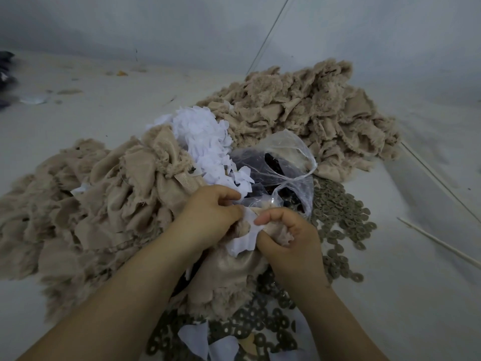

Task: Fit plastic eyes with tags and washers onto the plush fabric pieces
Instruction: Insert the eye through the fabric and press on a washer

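Two plush heaps: one at nine o'clock (86, 204), one at one o'clock (307, 113). One tag pile (205, 142) and one bag (281, 173) near centre. Washers (343, 217) at three to six o'clock, too many to count; two sticks (440, 243) at three.

Single head-worn view, forward and down, close over the hands (250, 225).

Your hands are hemmed in closely. On your left a heap of beige plush pieces (86, 204) blocks any sideways reach, and a second plush heap (307, 110) fills the far right. Straight ahead stand the pile of white tags (205, 142) and a clear plastic bag (281, 168), just beyond your fingers. Grey washers (341, 217) litter the right and near side. Bare surface (416, 282) lies open at far right, crossed by thin sticks (440, 241), and at far left (78, 115).
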Tool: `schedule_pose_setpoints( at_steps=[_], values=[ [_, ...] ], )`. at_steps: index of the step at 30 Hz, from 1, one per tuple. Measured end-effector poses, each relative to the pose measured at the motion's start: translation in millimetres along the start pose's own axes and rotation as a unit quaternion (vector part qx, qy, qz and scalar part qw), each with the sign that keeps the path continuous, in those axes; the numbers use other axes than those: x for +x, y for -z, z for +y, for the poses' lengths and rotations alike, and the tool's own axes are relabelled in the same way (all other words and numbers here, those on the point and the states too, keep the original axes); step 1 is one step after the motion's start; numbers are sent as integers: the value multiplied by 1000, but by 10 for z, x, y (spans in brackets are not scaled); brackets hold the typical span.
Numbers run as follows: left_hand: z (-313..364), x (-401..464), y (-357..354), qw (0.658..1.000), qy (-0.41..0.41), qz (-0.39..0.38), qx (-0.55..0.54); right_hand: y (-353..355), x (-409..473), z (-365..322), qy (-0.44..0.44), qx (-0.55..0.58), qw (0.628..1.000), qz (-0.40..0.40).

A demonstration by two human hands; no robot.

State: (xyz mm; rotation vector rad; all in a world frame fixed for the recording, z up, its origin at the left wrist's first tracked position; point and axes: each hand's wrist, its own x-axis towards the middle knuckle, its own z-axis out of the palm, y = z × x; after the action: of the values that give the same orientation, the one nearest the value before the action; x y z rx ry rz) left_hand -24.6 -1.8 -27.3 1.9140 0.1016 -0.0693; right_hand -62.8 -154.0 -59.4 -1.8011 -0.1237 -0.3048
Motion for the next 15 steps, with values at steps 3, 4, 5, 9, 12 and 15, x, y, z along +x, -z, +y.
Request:
schedule_pose_setpoints(
  at_steps=[3, 4, 5, 9, 12, 15],
  values=[
    [6, 0, 23, 997, 4, 5, -71, 1, 6, -5, -1, 11, 1000, -1],
    [-3, -3, 31, 996, 0, 13, -88, 0, 7, -2, 0, 12, 1000, 2],
    [-6, -8, 39, 994, -5, 19, -106, 1, 10, 3, 0, 10, 1000, 6],
    [21, -54, 162, 967, -14, -67, -244, 21, 30, 36, -14, 12, 1000, 25],
    [68, -128, 332, 875, -42, -309, -371, 39, 55, 64, -30, 18, 999, 22],
    [117, -194, 382, 820, -49, -425, -381, 47, 65, 54, -36, 32, 999, 16]
  ],
)
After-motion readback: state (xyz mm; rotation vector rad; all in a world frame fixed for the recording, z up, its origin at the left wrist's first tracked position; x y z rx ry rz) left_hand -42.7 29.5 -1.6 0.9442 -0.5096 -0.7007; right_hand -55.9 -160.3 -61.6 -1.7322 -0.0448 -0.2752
